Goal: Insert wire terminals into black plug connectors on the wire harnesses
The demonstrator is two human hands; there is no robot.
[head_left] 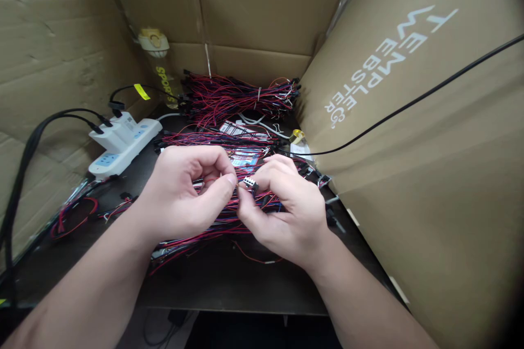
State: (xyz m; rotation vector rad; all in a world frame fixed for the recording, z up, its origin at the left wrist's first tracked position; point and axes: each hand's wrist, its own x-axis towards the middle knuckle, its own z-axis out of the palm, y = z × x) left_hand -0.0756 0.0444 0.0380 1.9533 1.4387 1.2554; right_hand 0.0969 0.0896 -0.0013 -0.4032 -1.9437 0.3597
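Observation:
My right hand [289, 210] holds a small black-and-white multi-pin connector [249, 182] between thumb and fingers, its white face with a row of dark slots turned up. Close against it, at the connector's left side, the thumb and forefinger of my left hand [190, 188] are pinched together on what looks like the end of a thin wire; the fingertips hide most of it. Under both hands lies a spread of red, black and blue wires [213, 224] with small connectors at their ends.
A tied wire bundle [229, 99] lies at the back beside a clear bottle [154, 43]. At left stands a white power strip [141, 133] with plugs. Cardboard walls [409, 174] enclose the dark table [229, 289]. A black cable [393, 106] crosses at right.

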